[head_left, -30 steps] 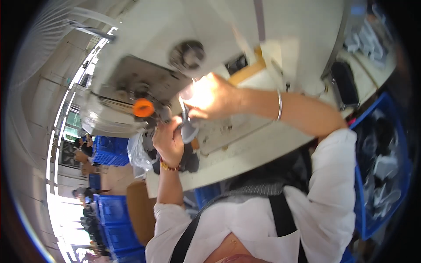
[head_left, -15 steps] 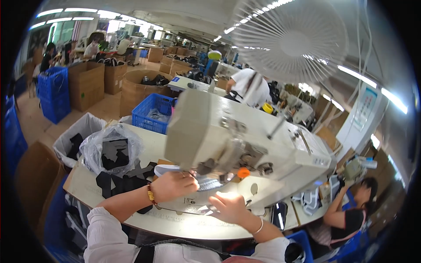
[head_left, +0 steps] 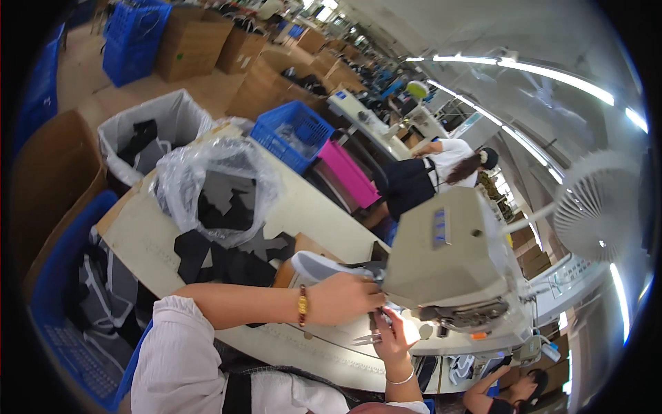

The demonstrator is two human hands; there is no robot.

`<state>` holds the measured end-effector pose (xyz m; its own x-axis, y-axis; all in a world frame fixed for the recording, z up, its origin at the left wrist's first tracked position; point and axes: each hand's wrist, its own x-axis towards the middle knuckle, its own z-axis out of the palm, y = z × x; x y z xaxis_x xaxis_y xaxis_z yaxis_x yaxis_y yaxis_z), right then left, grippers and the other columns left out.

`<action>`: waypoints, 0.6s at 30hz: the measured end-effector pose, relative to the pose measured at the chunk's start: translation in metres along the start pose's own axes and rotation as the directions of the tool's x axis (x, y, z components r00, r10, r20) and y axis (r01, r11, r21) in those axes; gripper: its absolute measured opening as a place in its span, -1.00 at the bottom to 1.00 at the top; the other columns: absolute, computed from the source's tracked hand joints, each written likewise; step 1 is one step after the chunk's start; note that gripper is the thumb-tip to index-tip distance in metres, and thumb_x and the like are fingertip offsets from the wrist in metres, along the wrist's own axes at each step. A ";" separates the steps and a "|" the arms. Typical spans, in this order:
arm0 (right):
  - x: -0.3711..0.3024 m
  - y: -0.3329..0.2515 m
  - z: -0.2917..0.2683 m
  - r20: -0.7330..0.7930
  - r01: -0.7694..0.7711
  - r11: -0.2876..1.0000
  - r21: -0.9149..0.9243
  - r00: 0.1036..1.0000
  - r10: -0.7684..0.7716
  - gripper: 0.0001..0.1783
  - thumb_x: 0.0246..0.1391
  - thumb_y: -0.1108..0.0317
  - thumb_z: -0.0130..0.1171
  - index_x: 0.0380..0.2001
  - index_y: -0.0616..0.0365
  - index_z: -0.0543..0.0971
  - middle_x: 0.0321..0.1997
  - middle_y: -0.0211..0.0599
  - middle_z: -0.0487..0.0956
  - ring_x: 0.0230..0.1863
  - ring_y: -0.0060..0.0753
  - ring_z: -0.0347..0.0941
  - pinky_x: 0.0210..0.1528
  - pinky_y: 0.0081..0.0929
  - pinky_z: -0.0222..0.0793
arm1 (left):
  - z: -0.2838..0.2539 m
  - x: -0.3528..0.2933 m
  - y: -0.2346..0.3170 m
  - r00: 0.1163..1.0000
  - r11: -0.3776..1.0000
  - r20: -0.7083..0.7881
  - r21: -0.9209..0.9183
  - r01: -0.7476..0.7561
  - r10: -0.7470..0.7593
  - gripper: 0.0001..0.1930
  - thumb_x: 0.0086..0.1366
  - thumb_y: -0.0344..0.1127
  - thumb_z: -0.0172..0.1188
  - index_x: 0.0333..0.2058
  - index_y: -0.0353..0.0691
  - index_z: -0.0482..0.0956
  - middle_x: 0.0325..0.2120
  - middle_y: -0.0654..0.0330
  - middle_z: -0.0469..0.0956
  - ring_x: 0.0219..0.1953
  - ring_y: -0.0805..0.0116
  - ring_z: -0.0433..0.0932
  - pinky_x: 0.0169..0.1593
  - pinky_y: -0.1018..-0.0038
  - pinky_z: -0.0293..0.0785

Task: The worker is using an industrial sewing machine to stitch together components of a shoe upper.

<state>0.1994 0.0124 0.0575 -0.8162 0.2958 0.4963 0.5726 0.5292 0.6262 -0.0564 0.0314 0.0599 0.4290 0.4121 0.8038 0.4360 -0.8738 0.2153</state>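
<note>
Both my hands are up at the sewing machine point(head_left: 455, 259). My left hand point(head_left: 348, 298), with a beaded bracelet at the wrist, has its fingers curled over the grey-white shoe upper point(head_left: 318, 266) that lies on the tabletop point(head_left: 145, 241) just left of the machine head; I read that as a grip on the piece. My right hand point(head_left: 393, 334), bangle on the wrist, is raised right beside it under the machine, fingers closed around small thread snips point(head_left: 369, 338) whose blades point left. Left of the shoe upper lie black cut pieces point(head_left: 231, 259), and beyond them a clear plastic bag point(head_left: 214, 183) holding more black pieces. A blue crate point(head_left: 293, 134) and a pink bin point(head_left: 348, 172) stand on the far side of the tabletop. Further off another person point(head_left: 431, 169) bends over a machine.
</note>
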 end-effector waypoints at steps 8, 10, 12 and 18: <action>0.001 -0.018 -0.009 -0.037 -0.109 0.913 0.394 0.990 0.135 -0.67 -0.06 0.69 0.25 -0.16 0.27 0.73 -0.09 -0.04 0.68 -0.24 -0.15 0.67 -0.24 -0.31 0.61 | 0.028 -0.006 0.000 0.974 0.992 -0.197 -0.085 0.095 -0.111 -0.73 0.13 -0.36 0.20 -0.17 -0.25 0.48 -0.41 0.18 0.53 -0.40 0.21 0.62 -0.42 0.36 0.55; -0.005 -0.021 -0.012 -0.037 -0.068 0.924 0.377 0.995 0.089 -0.63 -0.07 0.69 0.21 -0.14 0.28 0.73 -0.09 -0.01 0.68 -0.21 -0.14 0.68 -0.20 -0.31 0.62 | 0.031 -0.007 -0.001 0.967 0.987 -0.219 -0.123 0.106 -0.132 -0.72 0.12 -0.37 0.20 -0.17 -0.25 0.48 -0.40 0.16 0.52 -0.44 0.19 0.61 -0.41 0.34 0.56; -0.009 -0.021 -0.013 0.031 -0.148 0.907 0.394 0.988 0.148 -0.60 -0.10 0.70 0.19 -0.13 0.29 0.72 -0.08 0.00 0.68 -0.21 -0.14 0.68 -0.21 -0.32 0.62 | 0.031 -0.007 -0.002 0.969 0.991 -0.225 -0.103 0.085 -0.107 -0.71 0.11 -0.37 0.21 -0.16 -0.26 0.48 -0.40 0.15 0.52 -0.44 0.18 0.62 -0.41 0.34 0.56; -0.005 -0.018 -0.011 0.051 -0.244 0.848 0.471 0.967 0.250 -0.63 -0.14 0.68 0.20 -0.17 0.41 0.68 0.02 0.16 0.59 -0.17 0.01 0.65 -0.20 -0.29 0.63 | 0.010 -0.003 -0.002 0.992 0.992 -0.061 0.080 -0.101 0.106 -0.74 0.14 -0.33 0.18 -0.17 -0.21 0.52 -0.36 0.18 0.55 -0.38 0.24 0.64 -0.41 0.40 0.57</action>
<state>0.1941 -0.0077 0.0504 -0.6498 0.4586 0.6062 0.6480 0.7511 0.1262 -0.0508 0.0350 0.0514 0.4233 0.3007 0.8547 0.4528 -0.8873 0.0879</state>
